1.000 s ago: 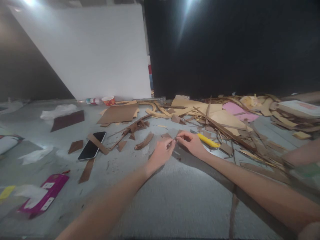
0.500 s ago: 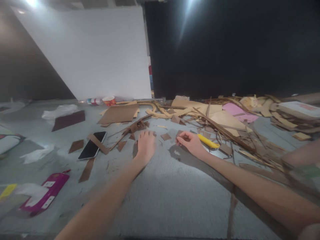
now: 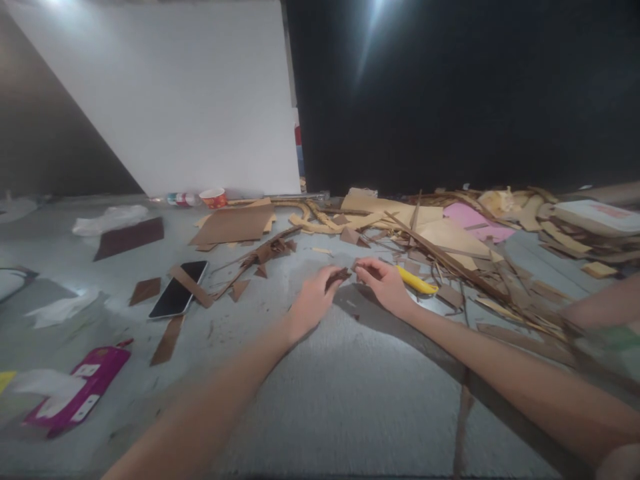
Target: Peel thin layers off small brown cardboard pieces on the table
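My left hand (image 3: 314, 299) is closed on a small brown leather-like scrap (image 3: 341, 275), pinched between thumb and fingers just above the table. Close by on the right, my right hand (image 3: 384, 283) has its fingers pressed together in a pinch. What it holds, if anything, is too small and hidden to make out. A small gap separates the two sets of fingertips. Just behind the right hand lies a yellow cutter-like handle (image 3: 417, 281), partly covered by that hand. Brown triangular scraps (image 3: 239, 289) lie to the left of my left hand.
A phone (image 3: 179, 293) with a brown strip across it and a magenta pouch (image 3: 100, 383) lie on the left. Brown sheets (image 3: 233, 223), a pink sheet (image 3: 475, 223) and many offcuts line the back. A paper cup (image 3: 213, 197) stands there. Another person's arm (image 3: 605, 303) reaches in at right.
My left hand has moved right, from lying flat on the table to pinching the small brown scrap that lay between the hands. My right hand has stayed nearly in place.
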